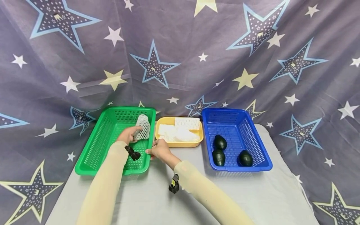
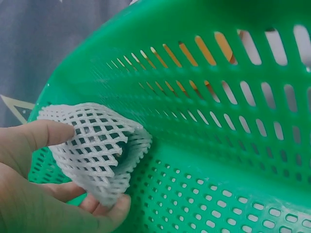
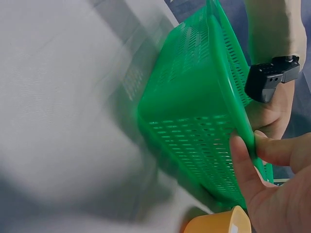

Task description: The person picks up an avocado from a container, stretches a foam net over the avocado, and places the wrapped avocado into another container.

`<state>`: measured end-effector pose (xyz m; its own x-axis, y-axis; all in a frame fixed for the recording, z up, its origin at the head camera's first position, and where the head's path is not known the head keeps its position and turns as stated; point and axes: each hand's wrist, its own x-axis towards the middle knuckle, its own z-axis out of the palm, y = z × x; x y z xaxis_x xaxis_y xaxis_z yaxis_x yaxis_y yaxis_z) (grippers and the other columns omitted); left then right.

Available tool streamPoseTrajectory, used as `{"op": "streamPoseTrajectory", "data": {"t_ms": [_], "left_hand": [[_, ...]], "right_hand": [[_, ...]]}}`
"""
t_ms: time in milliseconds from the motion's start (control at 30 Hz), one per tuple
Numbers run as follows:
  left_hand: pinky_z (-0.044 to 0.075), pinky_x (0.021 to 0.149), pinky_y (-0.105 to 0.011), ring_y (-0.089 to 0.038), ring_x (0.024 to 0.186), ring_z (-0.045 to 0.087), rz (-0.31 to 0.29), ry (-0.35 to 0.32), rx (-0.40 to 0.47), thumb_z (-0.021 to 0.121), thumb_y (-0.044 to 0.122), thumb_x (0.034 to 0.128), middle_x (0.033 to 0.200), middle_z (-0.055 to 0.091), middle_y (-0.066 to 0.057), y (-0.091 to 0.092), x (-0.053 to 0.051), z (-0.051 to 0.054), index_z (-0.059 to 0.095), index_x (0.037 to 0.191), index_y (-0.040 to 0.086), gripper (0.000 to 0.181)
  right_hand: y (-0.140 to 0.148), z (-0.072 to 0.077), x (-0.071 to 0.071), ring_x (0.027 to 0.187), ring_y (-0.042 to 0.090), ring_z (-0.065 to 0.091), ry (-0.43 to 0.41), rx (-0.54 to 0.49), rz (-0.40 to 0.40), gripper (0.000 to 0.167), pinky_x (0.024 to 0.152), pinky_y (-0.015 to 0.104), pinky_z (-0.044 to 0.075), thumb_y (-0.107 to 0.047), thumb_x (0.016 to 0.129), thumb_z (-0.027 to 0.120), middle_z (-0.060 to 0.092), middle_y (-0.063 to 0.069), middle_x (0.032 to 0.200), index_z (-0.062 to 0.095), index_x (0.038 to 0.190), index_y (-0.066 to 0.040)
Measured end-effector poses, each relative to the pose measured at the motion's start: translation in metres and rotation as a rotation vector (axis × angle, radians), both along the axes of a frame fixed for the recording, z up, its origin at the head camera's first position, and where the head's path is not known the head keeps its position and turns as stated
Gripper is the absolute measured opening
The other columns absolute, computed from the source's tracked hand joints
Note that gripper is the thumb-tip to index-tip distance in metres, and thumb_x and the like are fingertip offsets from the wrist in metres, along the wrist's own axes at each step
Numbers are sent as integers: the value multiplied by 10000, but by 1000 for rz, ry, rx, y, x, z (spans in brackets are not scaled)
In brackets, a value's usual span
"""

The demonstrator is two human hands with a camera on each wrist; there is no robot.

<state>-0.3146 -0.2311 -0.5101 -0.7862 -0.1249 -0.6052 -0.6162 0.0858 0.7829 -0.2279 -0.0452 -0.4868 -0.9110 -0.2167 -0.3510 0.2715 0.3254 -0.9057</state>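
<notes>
A white foam net sleeve (image 1: 143,126) stands in the far right corner of the green basket (image 1: 85,172). Through its mesh and open end something dark shows in the left wrist view; it looks like an avocado, mostly covered. My left hand (image 1: 127,136) holds the sleeved fruit, thumb on one side and fingers curled beneath. On the basket's right side, my right hand (image 1: 161,150) pinches the rim between thumb and fingers, clearly seen in the right wrist view.
A yellow tray (image 1: 180,144) with white foam net sleeves (image 1: 187,123) stands between the baskets. To the right, a blue basket (image 1: 264,165) holds three dark avocados (image 1: 220,142). A starred curtain (image 1: 185,47) hangs behind the light-covered table (image 1: 157,200).
</notes>
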Motion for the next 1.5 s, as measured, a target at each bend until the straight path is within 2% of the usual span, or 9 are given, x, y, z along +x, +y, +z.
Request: {"op": "streamPoseTrajectory", "data": {"t_ms": [167, 367, 567, 700, 833, 967, 1067, 1300, 1500], "left_hand": [[405, 1179, -441, -172, 1010, 423, 15, -18, 8, 589, 255, 1015, 1041, 344, -33, -2, 1, -1, 426, 1392, 46, 461], [412, 1168, -421, -134, 784, 361, 86, -6, 36, 588, 216, 1010, 956, 298, -26, -1, 2, 1, 477, 1210, 79, 267], [408, 1178, -432, -155, 934, 401, 94, -4, 55, 595, 204, 1009, 1019, 306, -27, -1, 2, -2, 454, 1277, 69, 332], [405, 1179, -440, -175, 985, 396, 78, -9, 31, 586, 221, 1010, 1005, 305, -31, -1, 3, -3, 422, 1312, 65, 377], [377, 1200, -451, -210, 1155, 429, 56, -15, 20, 563, 236, 1017, 1336, 398, -144, -2, 5, -2, 360, 1467, 35, 533], [344, 1220, -463, -253, 1360, 372, 52, -31, 23, 549, 239, 1023, 1642, 221, -191, -2, 6, 0, 246, 1580, 21, 671], [309, 1238, -479, -294, 1451, 330, 40, -36, 30, 544, 255, 1018, 1667, 188, -208, -2, 6, 1, 198, 1604, 16, 721], [138, 1291, -520, -366, 1582, 39, -54, -9, -38, 486, 313, 1031, 1706, 1, -209, -2, 4, 12, 95, 1628, 17, 772], [86, 1301, -486, -346, 1582, -6, 18, 89, -15, 497, 244, 1012, 1705, -57, -180, 13, 3, 32, -8, 1617, -8, 828]], "right_hand": [[-1, 0, 1, 590, 138, 669, -4, -3, -2, 293, 752, 421, 639, 16, 868, 771, 697, 101, 801, 632, 1106, 115], [-1, -1, 1, 579, 128, 659, 10, -15, 3, 295, 714, 393, 642, 17, 865, 775, 704, 110, 803, 627, 1101, 115], [-1, -1, 2, 579, 128, 656, 13, -24, 5, 292, 557, 264, 607, 14, 866, 774, 704, 109, 797, 634, 1102, 115], [-1, -1, 3, 592, 144, 668, 10, -17, 2, 278, 582, 288, 619, 10, 870, 771, 703, 106, 793, 644, 1098, 107], [-1, 0, 4, 609, 160, 680, 7, -12, -2, 274, 718, 409, 643, 7, 872, 771, 702, 103, 793, 644, 1096, 100], [-2, -1, 4, 606, 158, 678, 5, -16, -1, 263, 779, 455, 632, 6, 873, 770, 702, 103, 788, 647, 1086, 100], [-2, -1, 5, 601, 164, 683, 7, -15, -3, 234, 747, 427, 639, 7, 870, 773, 701, 102, 779, 653, 1053, 91], [-1, -1, 5, 586, 170, 671, -6, -33, -10, 192, 739, 421, 641, 6, 878, 767, 675, 78, 762, 659, 1020, 77], [7, -8, 1, 551, 143, 634, -31, -121, 15, 161, 809, 494, 626, -14, 890, 763, 693, 99, 773, 679, 1003, 65]]}}
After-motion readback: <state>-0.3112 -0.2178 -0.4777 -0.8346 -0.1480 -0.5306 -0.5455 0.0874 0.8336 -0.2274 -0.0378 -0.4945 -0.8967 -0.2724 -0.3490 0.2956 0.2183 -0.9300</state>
